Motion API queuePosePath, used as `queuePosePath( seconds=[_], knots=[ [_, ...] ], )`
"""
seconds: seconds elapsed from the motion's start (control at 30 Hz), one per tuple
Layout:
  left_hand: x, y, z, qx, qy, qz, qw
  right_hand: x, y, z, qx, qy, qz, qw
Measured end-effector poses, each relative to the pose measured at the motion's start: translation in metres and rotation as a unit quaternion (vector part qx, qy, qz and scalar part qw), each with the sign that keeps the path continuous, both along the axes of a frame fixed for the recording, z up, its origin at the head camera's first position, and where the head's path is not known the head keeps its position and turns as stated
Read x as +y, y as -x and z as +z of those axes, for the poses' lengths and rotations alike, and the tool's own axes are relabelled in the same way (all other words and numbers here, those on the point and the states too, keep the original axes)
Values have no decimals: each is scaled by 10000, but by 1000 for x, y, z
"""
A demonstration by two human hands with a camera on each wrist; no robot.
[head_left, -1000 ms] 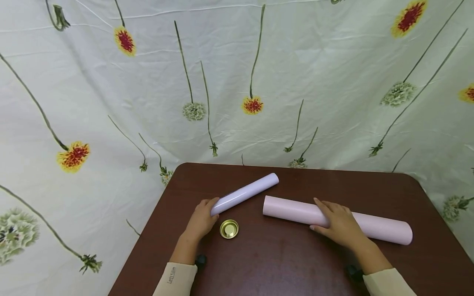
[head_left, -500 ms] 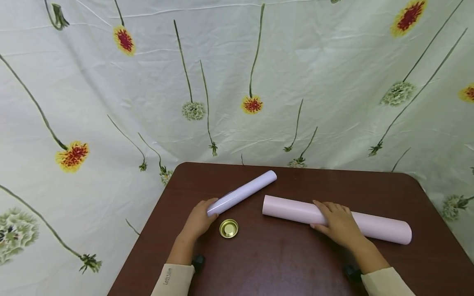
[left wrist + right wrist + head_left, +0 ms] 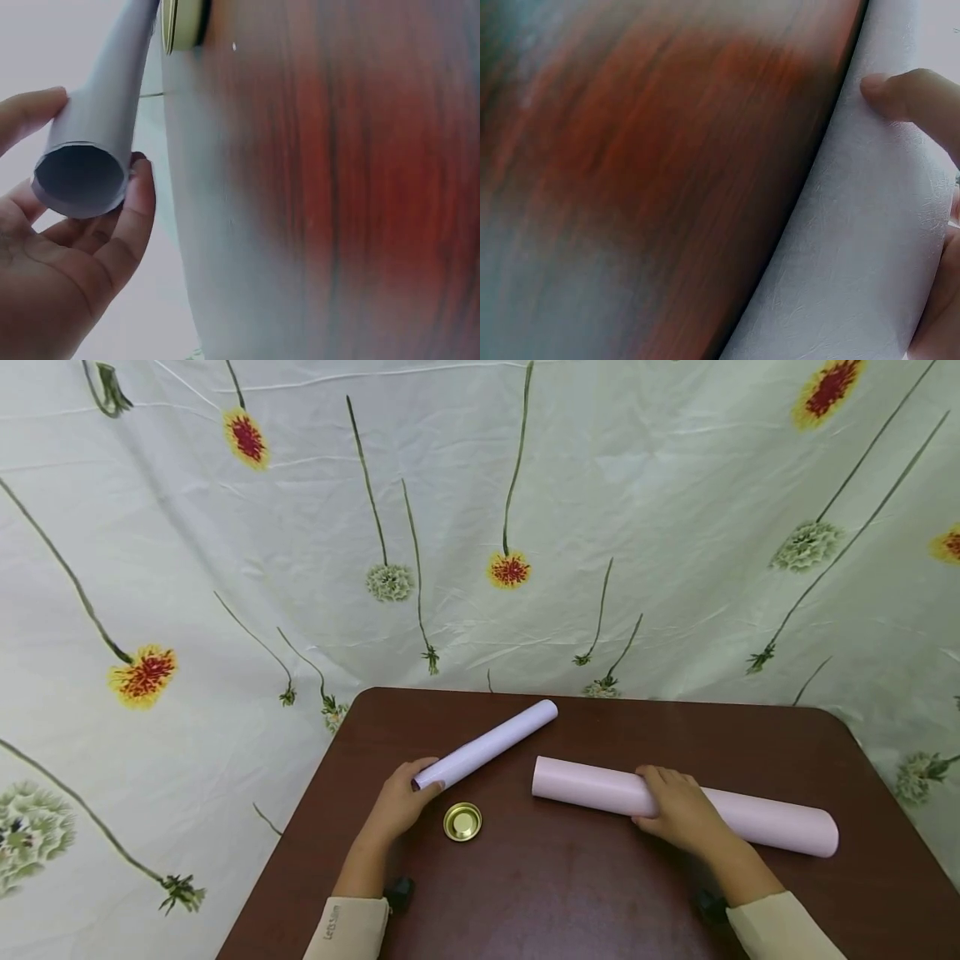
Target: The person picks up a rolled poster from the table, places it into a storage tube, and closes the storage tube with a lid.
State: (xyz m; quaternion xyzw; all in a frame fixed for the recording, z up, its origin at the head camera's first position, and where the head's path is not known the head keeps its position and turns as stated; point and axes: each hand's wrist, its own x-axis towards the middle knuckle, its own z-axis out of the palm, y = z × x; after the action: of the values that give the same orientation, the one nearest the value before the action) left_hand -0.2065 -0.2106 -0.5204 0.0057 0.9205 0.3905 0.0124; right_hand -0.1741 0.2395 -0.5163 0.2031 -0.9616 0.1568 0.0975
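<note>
My left hand [image 3: 398,799] grips the near end of a thin white paper roll [image 3: 491,743], which slants away to the back right. In the left wrist view the hollow end of that paper roll [image 3: 81,180] faces the camera, with thumb and fingers [image 3: 135,210] curled around it. My right hand [image 3: 681,810] holds a thicker pale pink roll [image 3: 772,820] around its middle; the roll lies across the right side of the table. In the right wrist view the thumb [image 3: 900,97] lies along the textured surface of this pink roll [image 3: 847,225], while the other fingers are mostly hidden behind it.
A small round gold lid or dish [image 3: 462,822] sits on the dark brown table [image 3: 555,893], just right of my left hand. Behind the table hangs a pale cloth [image 3: 450,527] printed with flowers. The table's rounded far edge meets the cloth.
The left hand has drawn slightly left and toward me, and the white paper roll has shifted with it. My right hand stays on the pink roll, which has hardly moved.
</note>
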Motion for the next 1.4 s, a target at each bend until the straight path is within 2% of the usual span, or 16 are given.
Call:
queuePosePath(
  seconds=[0.2,0.33,0.4,0.53,0.57,0.9,1.4],
  knots=[
    [0,1,-2,-222,-608,255,9976,1,0,0,-52,-162,-19,9999],
    [2,1,-2,-290,-1082,382,9930,4,-2,-1,49,-254,4,9997],
    [3,1,-2,-319,-1525,404,9870,6,-3,-2,147,-273,2,9995],
    [5,2,-2,-317,-2454,468,9678,9,-2,-5,343,-224,-46,9991],
    [6,3,-1,-307,-2569,516,9646,10,-2,-6,381,-215,-71,9990],
    [3,2,-3,-356,-3174,914,9432,16,-2,-7,348,-303,-258,9986],
    [3,0,-1,-254,-3630,1134,9245,22,-2,-5,676,-170,-323,9970]
  ],
)
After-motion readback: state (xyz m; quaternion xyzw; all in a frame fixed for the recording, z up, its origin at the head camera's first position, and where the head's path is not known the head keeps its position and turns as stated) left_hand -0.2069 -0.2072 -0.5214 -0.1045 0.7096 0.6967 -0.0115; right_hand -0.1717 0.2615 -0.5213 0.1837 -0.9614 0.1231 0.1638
